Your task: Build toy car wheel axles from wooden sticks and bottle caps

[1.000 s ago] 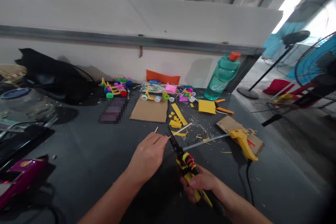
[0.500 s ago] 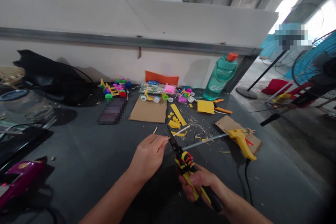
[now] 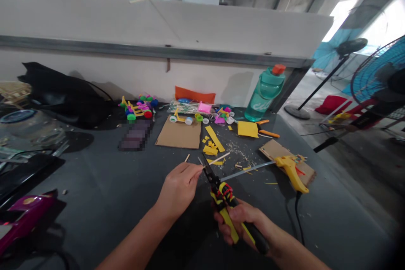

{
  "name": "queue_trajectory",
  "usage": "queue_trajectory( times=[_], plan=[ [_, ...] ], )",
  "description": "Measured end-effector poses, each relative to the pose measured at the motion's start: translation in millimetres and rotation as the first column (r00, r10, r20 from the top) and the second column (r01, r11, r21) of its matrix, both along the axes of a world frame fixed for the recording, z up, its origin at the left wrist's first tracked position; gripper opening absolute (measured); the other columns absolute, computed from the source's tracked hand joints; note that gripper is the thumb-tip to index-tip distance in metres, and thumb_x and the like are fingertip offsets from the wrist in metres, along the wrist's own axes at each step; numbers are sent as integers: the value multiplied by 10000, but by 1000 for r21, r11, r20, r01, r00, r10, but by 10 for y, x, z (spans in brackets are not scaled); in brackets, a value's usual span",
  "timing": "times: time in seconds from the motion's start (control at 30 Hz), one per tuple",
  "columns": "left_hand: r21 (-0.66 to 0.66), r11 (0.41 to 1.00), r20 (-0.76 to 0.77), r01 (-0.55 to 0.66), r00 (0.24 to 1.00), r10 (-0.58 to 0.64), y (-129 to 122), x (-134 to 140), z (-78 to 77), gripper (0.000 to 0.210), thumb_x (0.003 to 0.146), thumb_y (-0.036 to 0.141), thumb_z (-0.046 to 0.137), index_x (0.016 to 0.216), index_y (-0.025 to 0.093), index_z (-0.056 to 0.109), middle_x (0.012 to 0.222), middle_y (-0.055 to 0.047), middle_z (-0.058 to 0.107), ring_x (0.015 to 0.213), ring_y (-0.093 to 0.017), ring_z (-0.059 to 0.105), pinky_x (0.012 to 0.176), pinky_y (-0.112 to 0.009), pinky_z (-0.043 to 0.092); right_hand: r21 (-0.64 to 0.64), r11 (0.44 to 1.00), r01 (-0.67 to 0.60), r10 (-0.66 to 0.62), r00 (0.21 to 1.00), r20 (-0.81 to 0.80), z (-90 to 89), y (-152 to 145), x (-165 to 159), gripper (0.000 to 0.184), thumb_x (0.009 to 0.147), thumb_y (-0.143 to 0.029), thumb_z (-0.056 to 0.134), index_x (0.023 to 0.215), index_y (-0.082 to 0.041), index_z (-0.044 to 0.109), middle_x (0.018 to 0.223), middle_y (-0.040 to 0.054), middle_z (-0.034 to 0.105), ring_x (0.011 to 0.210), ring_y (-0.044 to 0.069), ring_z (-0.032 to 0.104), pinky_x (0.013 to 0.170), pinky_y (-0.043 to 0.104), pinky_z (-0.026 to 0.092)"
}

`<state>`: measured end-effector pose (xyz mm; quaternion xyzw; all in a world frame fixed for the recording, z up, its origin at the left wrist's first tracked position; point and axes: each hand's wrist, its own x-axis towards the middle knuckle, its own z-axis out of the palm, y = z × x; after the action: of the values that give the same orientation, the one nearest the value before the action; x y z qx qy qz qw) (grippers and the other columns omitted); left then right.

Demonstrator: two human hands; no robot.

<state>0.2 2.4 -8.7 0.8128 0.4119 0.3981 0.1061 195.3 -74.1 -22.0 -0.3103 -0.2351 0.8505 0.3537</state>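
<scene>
My left hand (image 3: 179,187) is closed in a pinch on one end of a thin wooden stick (image 3: 220,158). The stick runs off to the right, across the jaws of the long-nosed pliers (image 3: 214,179). Those pliers have yellow and black handles, and my right hand (image 3: 236,221) is wrapped round them. Their two jaw tips stand apart, close to my left fingertips. Whether the jaws touch the stick I cannot tell. Beyond the tips lie yellow strips and scraps (image 3: 210,150) and a short stick piece (image 3: 187,157).
Cardboard (image 3: 179,135) lies behind my hands, with small wheeled toy parts (image 3: 180,119) on its far edge. A yellow glue gun (image 3: 289,168) rests on another cardboard piece at right, its glue stick reaching toward the pliers. A green bottle (image 3: 262,97) stands at the back. A purple tool (image 3: 25,215) lies left.
The plier jaws look slightly wider apart than before. My hands and the stick hold almost the same place.
</scene>
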Motion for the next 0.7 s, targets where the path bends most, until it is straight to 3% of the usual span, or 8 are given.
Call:
queue_trajectory(
  times=[0.27, 0.4, 0.57, 0.7],
  plan=[
    [30, 1000, -20, -5, 1000, 5, -23, 35, 23, 157, 873, 159, 489, 892, 191, 642, 798, -28, 672, 758, -144, 625, 694, -263, 499, -91, 996, -8, 8, 1000, -4, 45, -17, -22, 433, 581, -255, 690, 956, -166, 493, 713, -34, 492, 528, 46, 433, 470, 189, 294],
    [77, 997, -60, -9, 998, 14, -53, 37, 32, 157, 864, 136, 488, 890, 185, 635, 774, -31, 661, 733, -151, 618, 675, -274, 501, -101, 995, -10, 12, 1000, 17, -29, -23, -40, 502, 539, -241, 704, 983, -186, 476, 704, -40, 506, 506, 40, 432, 449, 181, 270],
    [106, 994, -107, -12, 994, 24, -77, 22, 28, 160, 865, 125, 482, 897, 176, 630, 761, -34, 652, 731, -161, 612, 680, -287, 497, -126, 992, -17, 34, 990, 137, -246, -16, -68, 541, 500, -233, 701, 977, -209, 447, 641, -63, 499, 430, 43, 429, 399, 176, 301],
    [88, 996, -143, -12, 989, 25, -75, 21, 1, 175, 871, 129, 467, 885, 181, 633, 762, -40, 652, 735, -166, 611, 694, -291, 488, -126, 992, 29, 6, 963, 269, -244, -47, -115, 515, 519, -202, 672, 968, -227, 421, 606, -88, 469, 394, 37, 395, 367, 166, 300]
  ],
)
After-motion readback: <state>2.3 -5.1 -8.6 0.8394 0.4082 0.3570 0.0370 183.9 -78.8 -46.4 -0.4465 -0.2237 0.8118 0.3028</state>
